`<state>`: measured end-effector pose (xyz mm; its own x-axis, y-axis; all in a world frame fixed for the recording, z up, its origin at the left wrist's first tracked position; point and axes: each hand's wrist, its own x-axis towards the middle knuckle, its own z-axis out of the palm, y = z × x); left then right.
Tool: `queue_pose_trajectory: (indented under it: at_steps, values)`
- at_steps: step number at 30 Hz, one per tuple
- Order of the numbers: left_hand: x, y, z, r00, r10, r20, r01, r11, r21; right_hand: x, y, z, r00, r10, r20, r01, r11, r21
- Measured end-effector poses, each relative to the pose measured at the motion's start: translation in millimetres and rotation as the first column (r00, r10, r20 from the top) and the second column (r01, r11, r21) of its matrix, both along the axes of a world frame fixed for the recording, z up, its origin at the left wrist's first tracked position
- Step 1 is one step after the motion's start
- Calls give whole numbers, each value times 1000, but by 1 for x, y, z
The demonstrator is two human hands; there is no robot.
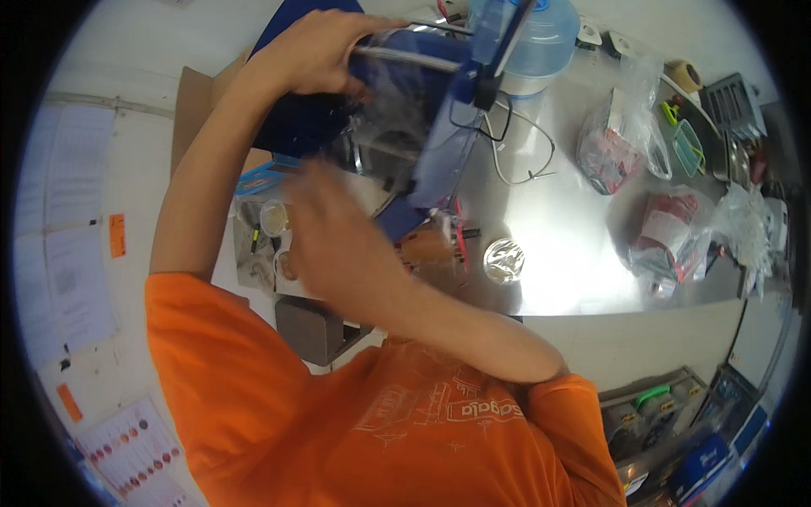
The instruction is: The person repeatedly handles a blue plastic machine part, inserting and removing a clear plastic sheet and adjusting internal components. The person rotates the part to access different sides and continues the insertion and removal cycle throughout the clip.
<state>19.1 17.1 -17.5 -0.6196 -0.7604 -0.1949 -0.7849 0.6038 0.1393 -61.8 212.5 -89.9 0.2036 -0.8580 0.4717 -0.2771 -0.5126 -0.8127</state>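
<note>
A dark blue case with clear panels (452, 139) stands tilted at the top middle of the view. My left hand (334, 51) is closed over its upper left edge, thumb and fingers on either side of the rim. Smeared by motion, my right hand (338, 232) is in front of the case's lower part, and its fingers cannot be made out. Just left of that hand is a small round tub (274, 218) with pale contents. To its right, a brown item with red edges (431, 247) lies partly hidden by my wrist.
A round clear-topped container (504, 260) sits on the shiny metal table (566, 270). Behind are a blue water jug (541, 42) and a white cable (553, 152). Plastic bags (608, 148) with red contents lie at right. Below the left side stands a grey box (308, 329).
</note>
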Motion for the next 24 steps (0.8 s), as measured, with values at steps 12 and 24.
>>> queue_pose_trajectory:
  at_steps: [12,24]
  values:
    - [25,1,2,981,-192,28,194,973,-128,55,-26,-54,708,-314,-632,504,853,140]
    - [16,-9,13,958,-197,206,212,976,-50,50,-78,-70,452,-789,416,408,597,691]
